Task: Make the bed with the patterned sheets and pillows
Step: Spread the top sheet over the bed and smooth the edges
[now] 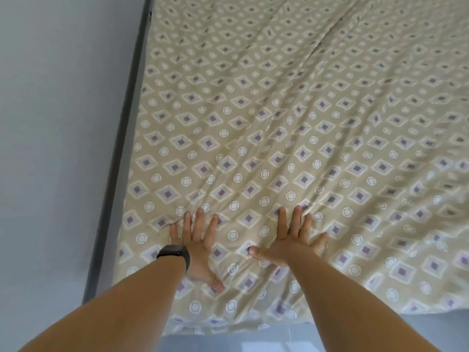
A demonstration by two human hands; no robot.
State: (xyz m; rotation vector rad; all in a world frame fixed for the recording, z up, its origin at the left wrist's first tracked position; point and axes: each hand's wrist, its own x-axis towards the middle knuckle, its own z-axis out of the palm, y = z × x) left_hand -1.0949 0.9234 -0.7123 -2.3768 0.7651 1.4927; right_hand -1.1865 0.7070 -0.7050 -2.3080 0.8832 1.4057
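A beige sheet [291, 118] printed with purple diamonds and white circles covers the whole bed. Long wrinkles fan out across it from where my hands lie. My left hand [198, 247], with a black band on its wrist, presses flat on the sheet near the bed's left front corner, fingers spread and straight. My right hand [291, 240] presses flat beside it, also with fingers spread. Neither hand holds any cloth. No pillows are in view.
A pale wall [58, 123] runs along the bed's left side, with a dark frame strip [119, 153] between wall and mattress. The sheet's front edge hangs over the bed near me, and grey floor [279, 344] shows below it.
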